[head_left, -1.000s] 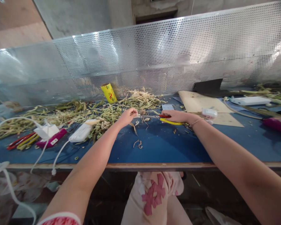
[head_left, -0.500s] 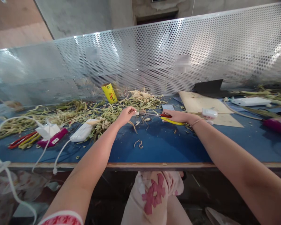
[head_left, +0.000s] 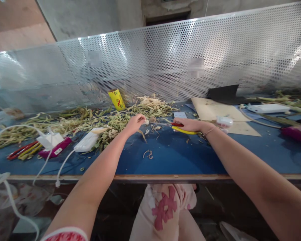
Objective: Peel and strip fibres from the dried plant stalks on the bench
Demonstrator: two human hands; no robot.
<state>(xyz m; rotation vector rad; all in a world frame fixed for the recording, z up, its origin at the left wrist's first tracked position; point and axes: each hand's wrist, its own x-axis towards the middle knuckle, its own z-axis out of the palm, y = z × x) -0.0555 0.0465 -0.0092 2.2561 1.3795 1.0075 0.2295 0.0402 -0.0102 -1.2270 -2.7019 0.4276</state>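
Observation:
My left hand (head_left: 134,123) is pinched on a small pale plant piece (head_left: 146,122) over the blue table (head_left: 170,157). My right hand (head_left: 190,125) grips scissors with red and yellow handles (head_left: 178,127). Their blades point left and meet the piece in my left fingers. A heap of green and dried plant strips (head_left: 107,122) lies just behind and to the left of my left hand. A few cut scraps (head_left: 148,154) lie on the table in front of my hands.
A perforated metal screen (head_left: 165,63) closes the table's back. A yellow packet (head_left: 117,99) leans against it. White chargers with cables (head_left: 86,143), a magenta device (head_left: 56,150) and another pair of scissors (head_left: 22,151) lie at left. Cardboard (head_left: 215,112) and a white device (head_left: 267,107) lie at right.
My left hand has shifted slightly back and to the left, with its pinch tightened on the piece. The scissors stay at the same spot.

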